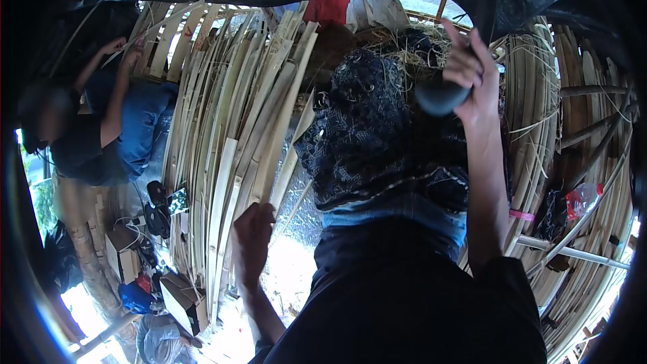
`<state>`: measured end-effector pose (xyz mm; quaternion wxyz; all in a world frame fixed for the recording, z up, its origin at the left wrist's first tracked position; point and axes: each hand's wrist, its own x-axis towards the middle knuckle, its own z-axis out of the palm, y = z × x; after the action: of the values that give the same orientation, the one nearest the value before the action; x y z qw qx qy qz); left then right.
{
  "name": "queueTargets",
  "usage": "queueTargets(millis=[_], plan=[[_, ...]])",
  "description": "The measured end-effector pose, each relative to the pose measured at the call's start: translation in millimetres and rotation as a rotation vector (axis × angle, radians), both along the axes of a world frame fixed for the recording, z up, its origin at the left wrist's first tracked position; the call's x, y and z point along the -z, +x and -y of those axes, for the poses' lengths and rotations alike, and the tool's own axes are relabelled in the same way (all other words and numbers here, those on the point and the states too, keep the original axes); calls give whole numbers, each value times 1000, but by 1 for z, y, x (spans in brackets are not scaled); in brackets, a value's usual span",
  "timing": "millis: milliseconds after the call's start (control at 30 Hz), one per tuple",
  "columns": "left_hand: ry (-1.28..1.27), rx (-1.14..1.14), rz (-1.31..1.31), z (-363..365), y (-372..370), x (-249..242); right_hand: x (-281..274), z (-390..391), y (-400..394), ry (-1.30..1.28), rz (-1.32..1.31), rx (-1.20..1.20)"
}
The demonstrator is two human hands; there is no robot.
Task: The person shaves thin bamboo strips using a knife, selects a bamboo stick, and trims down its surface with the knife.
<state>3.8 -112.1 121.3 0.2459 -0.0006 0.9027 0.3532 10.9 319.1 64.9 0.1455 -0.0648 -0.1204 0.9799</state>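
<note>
Pale, long bamboo strips (232, 121) lie near the curled left hand (251, 243); I can't tell its hold. The right hand (476, 81) grips a dark, round-ended thing (437, 98).

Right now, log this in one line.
left hand: curled by bamboo strips; right hand: at dark rounded object; co-worker: far left

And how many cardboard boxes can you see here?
2: one box at the lower left, another box below and right of it. More may be hidden in the clutter.
</note>
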Motion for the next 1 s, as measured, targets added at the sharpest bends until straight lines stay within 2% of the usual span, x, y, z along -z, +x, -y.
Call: queueTargets(millis=[67, 167, 367, 533, 600, 767, 833, 900, 967, 1000], plan=[[79, 36, 12, -29, 1, 9, -8, 23, 20, 225, 242, 2], [170, 97, -13, -63, 1, 20, -7, 40, 35, 327, 336, -68], [310, 156, -52, -104, -1, 36, -12, 52, 39, 466, 402, -6], [279, 234, 6, -116, -9, 34, -10, 64, 45, 597, 474, 5], [329, 183, 74, -121, -7, 34, -4, 67, 47, 680, 474, -8], [267, 268, 26, -126, -6, 33, 4, 76, 50, 869, 594, 0], [116, 318, -8, -133, -3, 23, 11, 79, 53, 1423, 564, 160], [134, 309, 22, -135, -2, 24, 9, 89, 58, 1670, 571, 193], [281, 154, 162, -135, 0, 31, 10, 100, 59, 1944, 539, 180], [170, 299, 178, -130, -4, 31, 11, 102, 59, 2054, 546, 124]])
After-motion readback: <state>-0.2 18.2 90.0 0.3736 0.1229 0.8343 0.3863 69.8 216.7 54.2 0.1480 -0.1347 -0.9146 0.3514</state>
